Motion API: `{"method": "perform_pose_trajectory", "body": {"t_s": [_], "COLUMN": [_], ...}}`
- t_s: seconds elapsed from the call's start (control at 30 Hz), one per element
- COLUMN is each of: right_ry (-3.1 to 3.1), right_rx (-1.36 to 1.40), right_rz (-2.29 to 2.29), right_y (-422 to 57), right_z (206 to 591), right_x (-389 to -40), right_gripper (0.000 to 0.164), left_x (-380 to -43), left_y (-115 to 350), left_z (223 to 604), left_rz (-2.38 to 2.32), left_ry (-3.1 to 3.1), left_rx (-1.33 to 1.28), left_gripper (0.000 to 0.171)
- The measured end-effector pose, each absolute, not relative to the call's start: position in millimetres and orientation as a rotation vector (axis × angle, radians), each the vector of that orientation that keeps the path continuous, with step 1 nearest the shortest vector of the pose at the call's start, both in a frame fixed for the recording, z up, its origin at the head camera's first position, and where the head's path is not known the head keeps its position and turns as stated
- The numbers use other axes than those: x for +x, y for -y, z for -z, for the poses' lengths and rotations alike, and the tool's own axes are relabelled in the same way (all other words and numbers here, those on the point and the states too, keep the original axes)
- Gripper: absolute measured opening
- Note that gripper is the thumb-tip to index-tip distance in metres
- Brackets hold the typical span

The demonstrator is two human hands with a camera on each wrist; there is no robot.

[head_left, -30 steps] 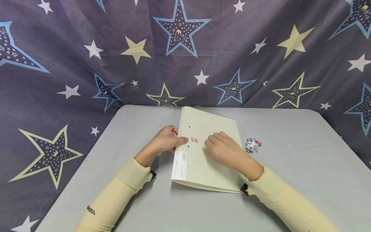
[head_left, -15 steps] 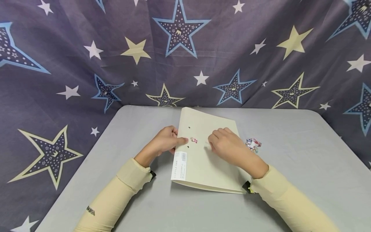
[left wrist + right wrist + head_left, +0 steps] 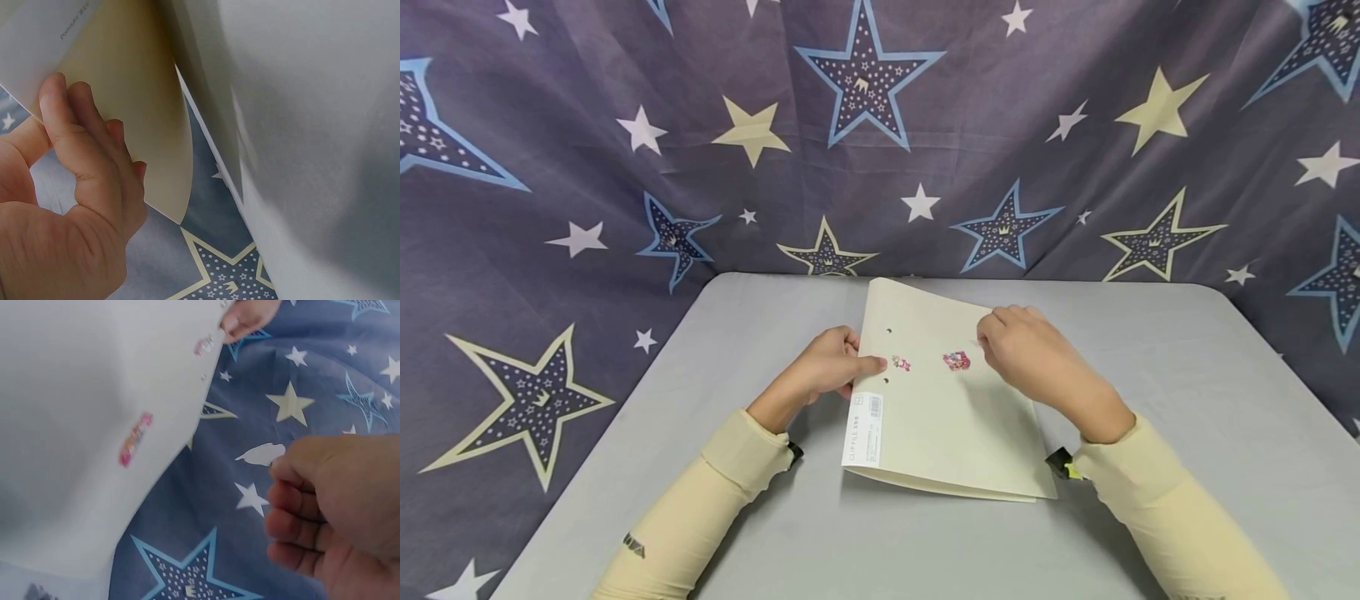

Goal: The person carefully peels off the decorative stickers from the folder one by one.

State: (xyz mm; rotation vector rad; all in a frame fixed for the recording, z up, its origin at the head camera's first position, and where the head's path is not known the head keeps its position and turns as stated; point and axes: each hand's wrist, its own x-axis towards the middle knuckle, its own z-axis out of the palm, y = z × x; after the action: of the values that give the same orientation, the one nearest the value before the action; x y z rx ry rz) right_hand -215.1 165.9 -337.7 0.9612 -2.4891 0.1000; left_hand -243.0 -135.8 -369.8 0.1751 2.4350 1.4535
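Note:
My left hand (image 3: pixel 829 360) grips the spine edge of a cream clip file folder (image 3: pixel 951 433), thumb on the cover and fingers (image 3: pixel 87 140) behind it. A small pink sticker (image 3: pixel 901 363) lies on the cover near the thumb tip, between two punched holes. Farther right on the same cover is a larger pink-and-red sticker (image 3: pixel 957 361). My right hand (image 3: pixel 1037 358), raised above the folder's right side, pinches a small white sticker backing (image 3: pixel 264 454) between thumb and forefinger. Its other fingers (image 3: pixel 287 525) are curled in.
A white printed label with a barcode (image 3: pixel 865 429) is on the folder's lower spine side. The grey table (image 3: pixel 1180 400) reaches back to a dark curtain (image 3: pixel 1060 75) patterned with stars.
My right hand has lifted and moved right, uncovering the larger sticker on the cover. The loose sticker pile beyond the folder is now hidden behind that hand. My left hand stays put.

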Motion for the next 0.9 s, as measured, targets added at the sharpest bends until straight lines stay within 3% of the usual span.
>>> {"method": "perform_pose_trajectory", "body": {"t_s": [0.9], "right_ry": [2.782], "right_rx": [0.705], "right_rz": [-0.146], "right_y": [-237.1], "right_z": [309.8], "right_x": [-224.0], "right_gripper": [0.004], "left_x": [-243.5], "left_y": [136.4], "left_z": [371.7], "left_rz": [-1.465], "left_ry": [-2.425], "left_rx": [0.196], "left_gripper": [0.036]}}
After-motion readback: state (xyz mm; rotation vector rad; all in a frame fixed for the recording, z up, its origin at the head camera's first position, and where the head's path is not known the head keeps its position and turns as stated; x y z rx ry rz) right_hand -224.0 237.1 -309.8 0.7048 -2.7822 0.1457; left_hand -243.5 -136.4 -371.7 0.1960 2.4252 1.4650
